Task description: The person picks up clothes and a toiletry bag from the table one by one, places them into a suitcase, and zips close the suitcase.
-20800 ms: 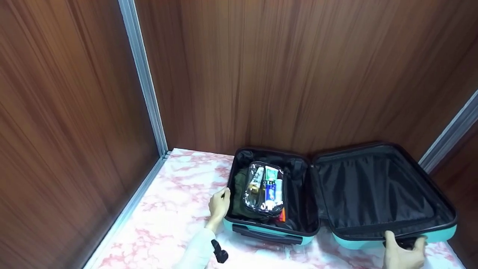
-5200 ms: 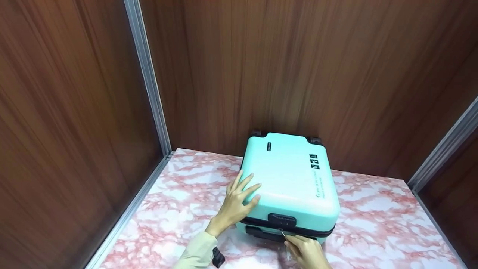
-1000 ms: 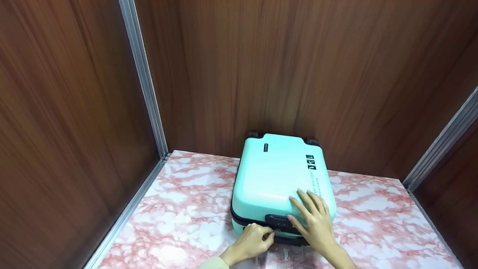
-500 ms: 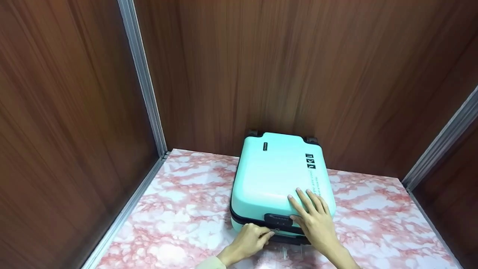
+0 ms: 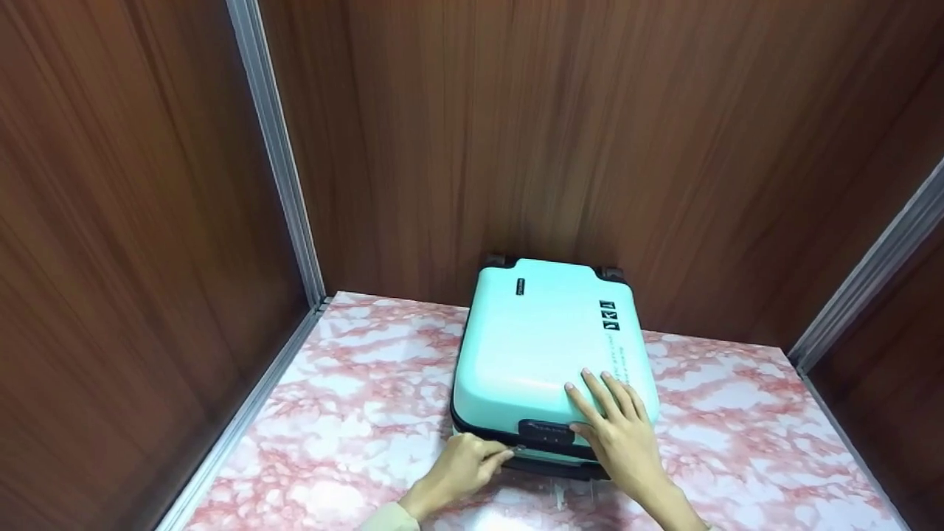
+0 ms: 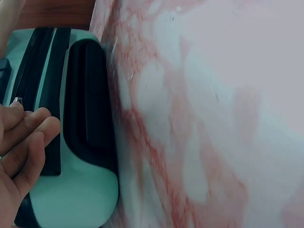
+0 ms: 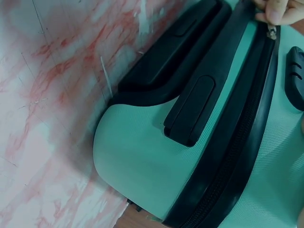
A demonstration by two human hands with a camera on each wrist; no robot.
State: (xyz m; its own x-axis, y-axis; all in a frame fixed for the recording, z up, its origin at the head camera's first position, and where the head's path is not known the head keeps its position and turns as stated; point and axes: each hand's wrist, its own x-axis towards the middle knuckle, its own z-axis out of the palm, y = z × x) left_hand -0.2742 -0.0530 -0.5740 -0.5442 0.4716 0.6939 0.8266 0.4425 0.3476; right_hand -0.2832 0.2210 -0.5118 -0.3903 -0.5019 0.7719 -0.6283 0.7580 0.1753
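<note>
A mint-green hard-shell suitcase [image 5: 546,332] lies flat with its lid down, wheels toward the back wall. My left hand [image 5: 461,468] pinches the metal zipper pull [image 7: 271,32] at the front of the case, left of the black lock [image 5: 546,431]. The black zipper [image 7: 240,133] runs around the edge toward the right corner, its teeth meshed where the right wrist view shows them. With fingers spread, my right hand [image 5: 623,446] rests on the front right of the lid. Below the zipper is a black carry handle [image 7: 194,104]. The suitcase's contents are hidden.
The case sits on a pink-and-white marbled tabletop [image 5: 346,413]. Brown wood-grain panels [image 5: 457,147] stand behind it and at both sides, with grey metal posts [image 5: 284,162] at the corners.
Earlier the suitcase lay open with a clear toiletry pouch inside, then was closed. The hands swapped roles at the zipper. Lately my left hand drew the pull leftward; the right stayed put.
</note>
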